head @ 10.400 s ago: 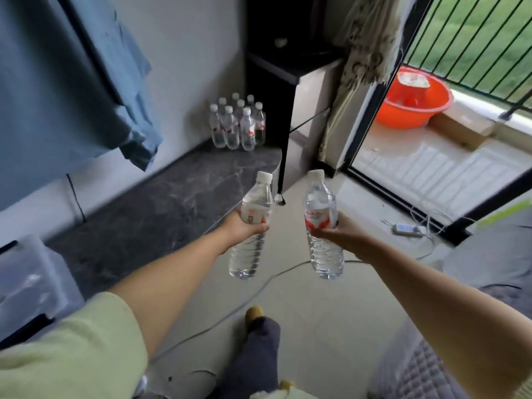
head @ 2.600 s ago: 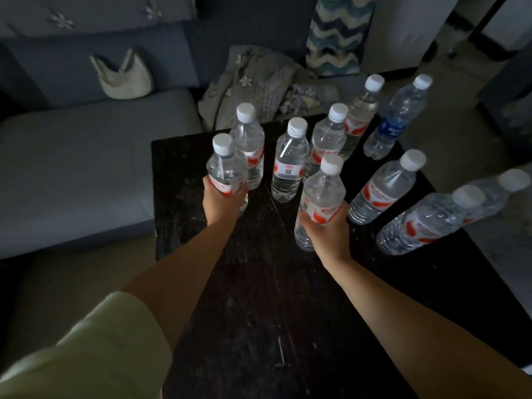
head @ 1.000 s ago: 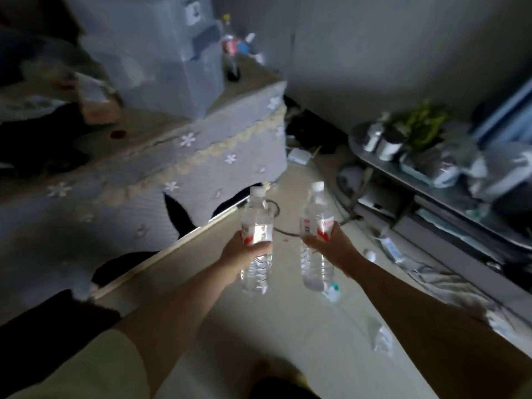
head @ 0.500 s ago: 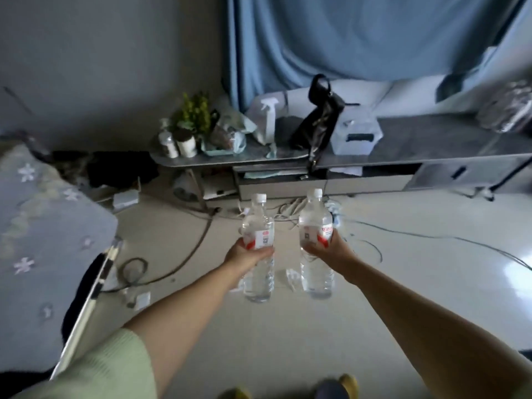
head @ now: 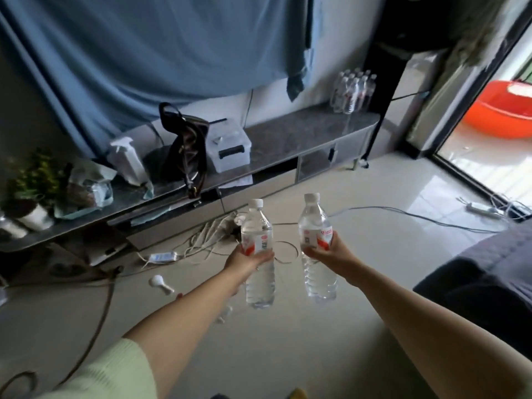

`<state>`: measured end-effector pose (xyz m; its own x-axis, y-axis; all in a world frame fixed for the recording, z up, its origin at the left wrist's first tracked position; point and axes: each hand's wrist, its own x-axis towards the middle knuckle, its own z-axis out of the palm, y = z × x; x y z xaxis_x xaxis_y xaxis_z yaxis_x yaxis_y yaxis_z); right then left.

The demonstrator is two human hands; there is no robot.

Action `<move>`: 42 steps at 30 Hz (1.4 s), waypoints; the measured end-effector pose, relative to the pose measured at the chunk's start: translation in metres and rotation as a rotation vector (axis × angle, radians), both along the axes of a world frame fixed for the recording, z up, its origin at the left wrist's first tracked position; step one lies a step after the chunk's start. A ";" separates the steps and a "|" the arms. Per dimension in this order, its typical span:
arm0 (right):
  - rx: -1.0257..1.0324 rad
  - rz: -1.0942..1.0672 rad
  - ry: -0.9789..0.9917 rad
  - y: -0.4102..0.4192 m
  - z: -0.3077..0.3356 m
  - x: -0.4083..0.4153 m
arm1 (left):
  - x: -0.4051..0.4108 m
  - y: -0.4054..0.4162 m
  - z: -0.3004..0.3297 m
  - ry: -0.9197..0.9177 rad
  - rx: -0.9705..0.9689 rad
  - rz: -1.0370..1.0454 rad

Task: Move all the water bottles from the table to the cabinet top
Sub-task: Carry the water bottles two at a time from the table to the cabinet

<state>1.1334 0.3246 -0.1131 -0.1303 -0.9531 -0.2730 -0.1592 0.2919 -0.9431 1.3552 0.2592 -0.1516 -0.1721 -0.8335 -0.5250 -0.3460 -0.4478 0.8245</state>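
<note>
The left hand [head: 247, 262] grips a clear water bottle [head: 258, 254] around its middle, just under the red-and-white label, with the fingers wrapped round the front; the bottle stands upright in the air with its white cap on top. The right hand [head: 328, 252] grips a second water bottle [head: 316, 246] the same way, at the label, also upright and capped. The two bottles hang side by side, near each other but apart, above a pale tiled floor [head: 359, 326], and both bare forearms reach forward from the lower edge of the view, the left one coming out of a light green sleeve [head: 109, 372]. Loose cables [head: 207, 237] and a small white object [head: 159, 283] lie on the floor beyond the hands. Farther off runs a long low cabinet [head: 288, 139] with a dark marbled top. At its far right end stands a cluster of water bottles [head: 352, 92], close together and upright. Along the rest of the top sit a clear plastic box [head: 230, 148], a dark handbag [head: 187, 151], a white spray bottle [head: 126, 159] and a potted plant [head: 31, 188]. A blue curtain [head: 144, 53] hangs behind the cabinet, and an orange basin [head: 501, 110] shows through the doorway at the right.
</note>
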 end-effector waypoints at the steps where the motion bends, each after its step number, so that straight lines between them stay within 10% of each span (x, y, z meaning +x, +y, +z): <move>1: 0.000 -0.034 -0.005 0.000 -0.002 -0.019 | -0.020 -0.006 -0.001 0.003 0.007 -0.022; 26: 0.005 -0.502 0.040 -0.205 -0.007 -0.326 | -0.384 -0.315 0.001 0.024 0.011 -0.487; 42: 0.018 -0.356 0.091 -0.391 0.001 -0.599 | -0.630 -0.477 0.010 -0.011 0.033 -0.400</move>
